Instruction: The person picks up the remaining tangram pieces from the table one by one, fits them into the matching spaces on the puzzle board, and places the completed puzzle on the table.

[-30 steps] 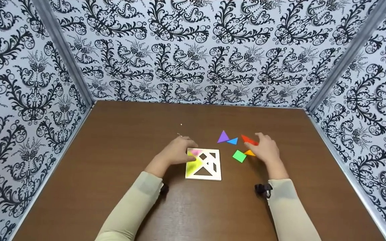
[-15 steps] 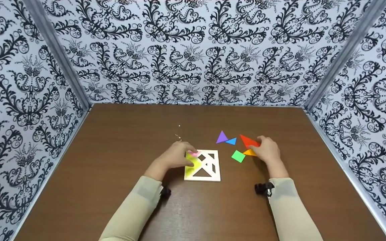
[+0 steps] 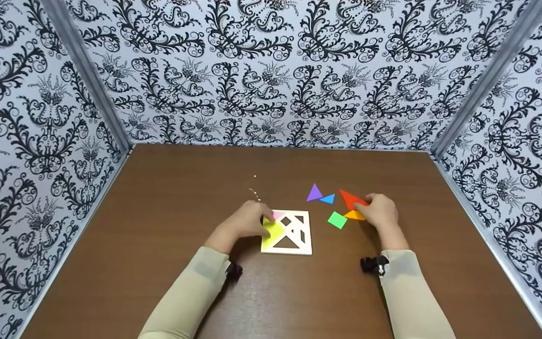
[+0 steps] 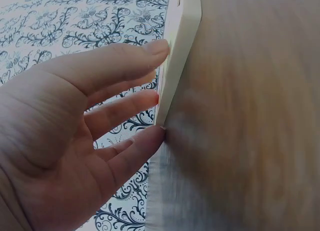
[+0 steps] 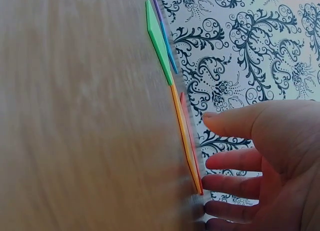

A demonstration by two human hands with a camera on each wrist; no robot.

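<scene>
A white tangram board (image 3: pixel 286 251) lies on the table, with yellow (image 3: pixel 273 234) and pink (image 3: pixel 278 214) areas at its left and several dark cut-outs. My left hand (image 3: pixel 249 220) rests at its left side; in the left wrist view the thumb (image 4: pixel 155 48) and fingertips touch the board, loosely bent. My right hand (image 3: pixel 381 213) is over the right end of a red triangle (image 3: pixel 350 198) and beside an orange piece (image 3: pixel 353 215). In the right wrist view its fingers (image 5: pixel 232 183) are spread and hold nothing; whether they touch the red triangle I cannot tell.
A green square (image 3: pixel 337 220) lies left of the orange piece. Farther back are a blue triangle (image 3: pixel 327 198) and a purple triangle (image 3: pixel 314 192). Small pale specks (image 3: pixel 254 192) lie behind the left hand. Patterned walls (image 3: pixel 271 84) enclose the brown table (image 3: pixel 181 179).
My right hand has shifted right and slightly toward me, baring more of the red triangle. The left hand has drawn back a little toward the board's left edge. The pieces stay in place.
</scene>
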